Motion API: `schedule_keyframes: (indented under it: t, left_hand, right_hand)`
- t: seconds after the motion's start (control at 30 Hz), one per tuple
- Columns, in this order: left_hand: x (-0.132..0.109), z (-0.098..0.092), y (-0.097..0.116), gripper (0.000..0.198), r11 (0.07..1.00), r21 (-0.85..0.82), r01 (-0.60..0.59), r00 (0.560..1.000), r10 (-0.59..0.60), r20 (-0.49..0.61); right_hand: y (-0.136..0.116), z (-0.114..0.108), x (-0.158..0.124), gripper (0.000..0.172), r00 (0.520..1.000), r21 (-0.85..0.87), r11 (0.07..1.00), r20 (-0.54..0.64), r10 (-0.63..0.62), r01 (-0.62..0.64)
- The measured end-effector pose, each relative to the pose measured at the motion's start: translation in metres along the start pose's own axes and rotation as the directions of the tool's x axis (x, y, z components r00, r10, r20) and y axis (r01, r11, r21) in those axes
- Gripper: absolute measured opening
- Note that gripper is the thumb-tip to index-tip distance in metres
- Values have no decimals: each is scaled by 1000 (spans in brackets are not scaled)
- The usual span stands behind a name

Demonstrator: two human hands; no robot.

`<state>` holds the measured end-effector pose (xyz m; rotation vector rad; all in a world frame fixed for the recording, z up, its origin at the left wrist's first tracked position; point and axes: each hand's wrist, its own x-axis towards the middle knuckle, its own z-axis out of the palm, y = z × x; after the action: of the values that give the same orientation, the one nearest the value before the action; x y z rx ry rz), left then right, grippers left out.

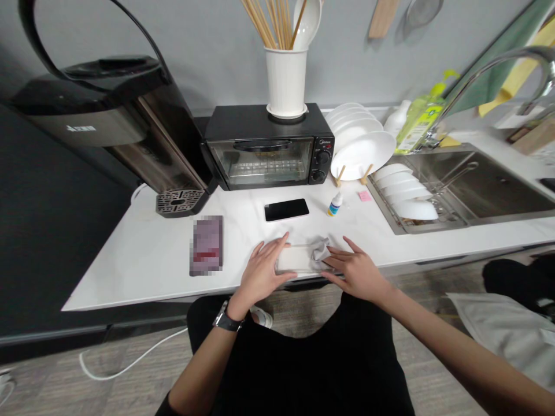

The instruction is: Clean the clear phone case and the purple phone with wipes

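A pale oblong case (pixel 295 258) lies near the counter's front edge, with a crumpled grey cloth (pixel 321 249) on its right part. My left hand (pixel 263 270) grips the left end of this case, thumb along the near side and fingers at the far side. From the right, my right hand (pixel 356 270) reaches over the other end, its fingertips on the cloth and its thumb at the near edge. Behind the case are a black-screened phone (pixel 287 210) and a small dropper bottle (pixel 335 204). The case's right end is hidden by my fingers.
A pixelated purple item (pixel 207 245) lies left on the white counter (pixel 130 260). Behind stand a water dispenser (pixel 130 127), a toaster oven (pixel 269 150) and racked plates (pixel 364 153). Bowls (pixel 407 196) sit by the sink (pixel 498 190) at right, near a pink sticky note (pixel 365 196).
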<state>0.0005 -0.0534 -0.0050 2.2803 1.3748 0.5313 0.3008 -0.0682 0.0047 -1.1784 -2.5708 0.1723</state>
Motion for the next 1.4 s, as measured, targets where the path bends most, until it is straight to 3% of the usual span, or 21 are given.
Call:
schedule_keyframes:
  t: [0.07, 0.27, 0.4, 0.47, 0.53, 0.6, 0.67, 0.77, 0.87, 0.93, 1.03, 1.13, 1.17, 1.2, 1.27, 1.33, 1.4]
  left_hand:
    - [0, 1, -1, 105, 1000, -4, -6, 1000, 6, 6]
    - [-2, 1, -8, 99, 998, -62, 15, 999, -17, -43]
    - [-3, 3, -8, 105, 996, -84, 40, 993, -50, -111]
    - [-2, 4, -5, 109, 997, -71, 43, 991, -51, -123]
    - [-2, 4, -2, 110, 995, -87, 56, 989, -67, -133]
    - [-3, 3, 0, 107, 987, -138, 76, 985, -96, -143]
    - [-3, 2, 0, 102, 976, -200, 86, 979, -120, -163]
    - [2, 4, -3, 97, 951, -307, 38, 969, -110, -223]
    - [13, 11, -3, 83, 883, -469, -34, 937, -135, -323]
    - [20, 16, -1, 72, 838, -544, -43, 912, -190, -364]
    - [24, 21, 3, 48, 842, -538, -38, 904, -200, -379]
    - [22, 22, 4, 18, 887, -451, -103, 915, -93, -392]
    - [22, 22, 4, 16, 895, -427, -126, 918, -58, -392]
    - [21, 23, 4, 17, 901, -412, -137, 922, -36, -385]
    - [20, 26, 3, 20, 913, -390, -118, 935, -30, -354]
    - [20, 30, 0, 20, 941, -331, -72, 949, -38, -314]
    - [20, 34, -4, 21, 969, -243, -40, 952, -36, -303]
  right_hand:
    - [-13, 8, 8, 35, 1000, 33, 999, -9, -16, 16]
    - [-67, 51, 74, 46, 988, 173, 974, -72, -137, 148]
    - [-64, 49, 75, 29, 983, 238, 954, -35, -179, 182]
    - [-54, 41, 62, 27, 992, 311, 942, -30, -121, 124]
    - [-44, 35, 50, 31, 994, 433, 901, -92, 61, -15]
    - [-35, 33, 41, 35, 930, 609, 778, -178, 320, -152]
    - [-25, 34, 35, 38, 800, 793, 579, -219, 559, -187]
    - [-12, 42, 33, 34, 642, 975, 223, -162, 750, -14]
    - [-3, 49, 32, 33, 587, 973, -93, -51, 808, 212]
    - [0, 50, 31, 33, 556, 941, -165, -29, 830, 295]
    - [1, 42, 29, 32, 506, 936, -61, -131, 852, 346]
    - [-1, 27, 26, 36, 426, 923, 231, -351, 834, 308]
    - [-3, 22, 25, 36, 426, 898, 360, -438, 792, 253]
    - [-6, 19, 26, 35, 465, 853, 490, -512, 722, 178]
    - [-13, 15, 31, 33, 654, 689, 724, -564, 505, 36]
    - [-24, 19, 41, 33, 825, 465, 885, -493, 276, -18]
    - [-40, 29, 54, 37, 890, 261, 965, -436, 132, -16]
